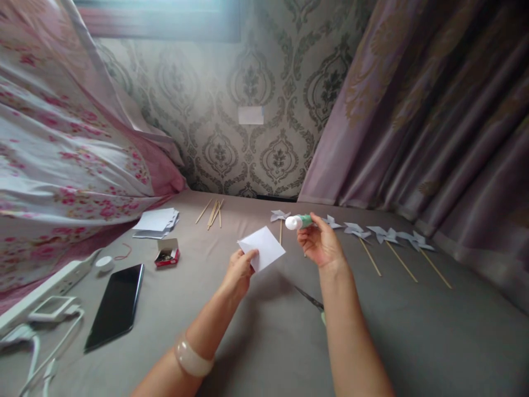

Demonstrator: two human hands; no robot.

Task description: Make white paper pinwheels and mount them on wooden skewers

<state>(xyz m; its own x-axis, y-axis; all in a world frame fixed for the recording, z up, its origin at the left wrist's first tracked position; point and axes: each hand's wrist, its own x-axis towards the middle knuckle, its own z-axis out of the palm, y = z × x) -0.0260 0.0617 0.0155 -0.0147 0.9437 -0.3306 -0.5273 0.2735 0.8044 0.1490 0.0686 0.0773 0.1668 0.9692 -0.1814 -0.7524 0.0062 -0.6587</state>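
Observation:
My left hand pinches a white square of paper by its near-left edge, thumb on top, holding it above the grey cloth. In my right hand is a small green-and-white bottle, tilted so its white end points left toward the paper; whether it is capped I cannot tell. Below it, scissors lie partly hidden by my right forearm. Beyond the paper lies a paper pinwheel on a stick. Several more pinwheels lie in a row to the right.
At the back left are a stack of white paper and several loose wooden sticks. Nearer lie a small open red box, a round white item, a black phone and a power strip with cables. Curtains hang at the right.

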